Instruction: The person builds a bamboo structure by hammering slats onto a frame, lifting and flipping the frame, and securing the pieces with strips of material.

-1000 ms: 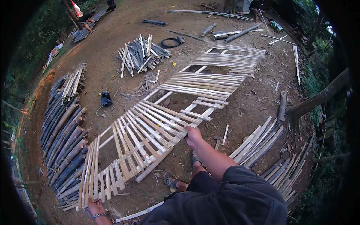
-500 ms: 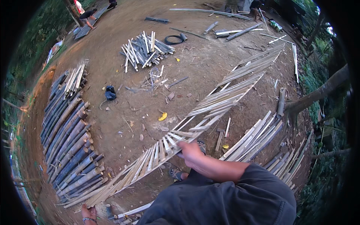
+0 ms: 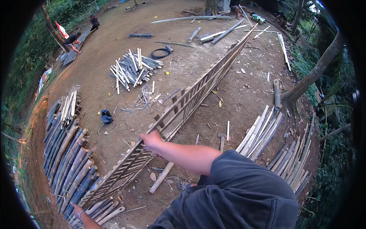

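A long slatted bamboo panel (image 3: 131,165) stands tilted on edge, running from the lower left to the far right. My right hand (image 3: 152,140) is closed around its upper rail, with the arm stretched across the panel's near side. At the panel's near left end, my left hand (image 3: 78,210), with a bracelet at the wrist, grips the corner; part of its grasp is hard to see. Beneath the panel lies a pale bamboo length (image 3: 162,178). A hammer (image 3: 222,142) rests on the dirt to its right.
Stacked bamboo poles (image 3: 70,152) line the left. Cut strips (image 3: 135,68) lie heaped beyond the panel, near a black coil (image 3: 160,53) and a black plastic bag (image 3: 106,116). Split bamboo (image 3: 261,131) lies at right, by a leaning trunk (image 3: 316,72). People (image 3: 72,40) crouch far off.
The panel has tipped up from lying nearly flat to standing on edge. My right hand has moved left and up with its rail; my left hand has shifted slightly left and up.
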Motion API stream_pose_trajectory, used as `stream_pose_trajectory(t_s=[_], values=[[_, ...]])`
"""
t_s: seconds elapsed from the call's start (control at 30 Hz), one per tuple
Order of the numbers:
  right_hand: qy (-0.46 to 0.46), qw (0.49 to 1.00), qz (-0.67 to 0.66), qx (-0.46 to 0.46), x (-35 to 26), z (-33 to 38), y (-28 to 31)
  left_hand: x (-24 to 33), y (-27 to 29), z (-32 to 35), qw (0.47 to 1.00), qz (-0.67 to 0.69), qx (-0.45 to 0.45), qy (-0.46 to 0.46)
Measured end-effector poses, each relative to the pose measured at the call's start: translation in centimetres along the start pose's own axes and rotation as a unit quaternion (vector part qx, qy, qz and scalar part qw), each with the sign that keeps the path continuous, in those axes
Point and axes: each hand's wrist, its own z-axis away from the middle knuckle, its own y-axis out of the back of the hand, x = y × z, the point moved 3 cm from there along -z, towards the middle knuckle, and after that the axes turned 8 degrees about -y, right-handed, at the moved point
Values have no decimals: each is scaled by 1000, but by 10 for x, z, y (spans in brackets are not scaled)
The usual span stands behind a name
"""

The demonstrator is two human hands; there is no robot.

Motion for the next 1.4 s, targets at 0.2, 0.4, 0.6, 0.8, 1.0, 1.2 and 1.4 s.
stream_pose_trajectory(t_s=[0.2, 0.4, 0.6, 0.8, 1.0, 1.2, 1.4], values=[[30, 996, 66, 46, -59, -5, -47, 258, 13, 131, 805, 194, 39, -560], [89, 976, 190, -55, -80, -40, -46, 402, -30, 300, 728, -41, -186, -659], [161, 910, 378, -52, -7, -36, 109, 414, -71, 272, 784, -10, -84, -616], [-165, 752, 614, 176, 242, 30, 521, 452, -87, 250, 796, -9, -78, -600], [-280, 725, 583, 238, 320, 158, 580, 461, -69, 222, 815, -94, -85, -565], [-200, 832, 446, 263, 265, 126, 518, 468, -72, 237, 824, -92, -109, -548], [-21, 877, 446, 175, 136, 83, 397, 463, -70, 248, 823, -63, -110, -554]])
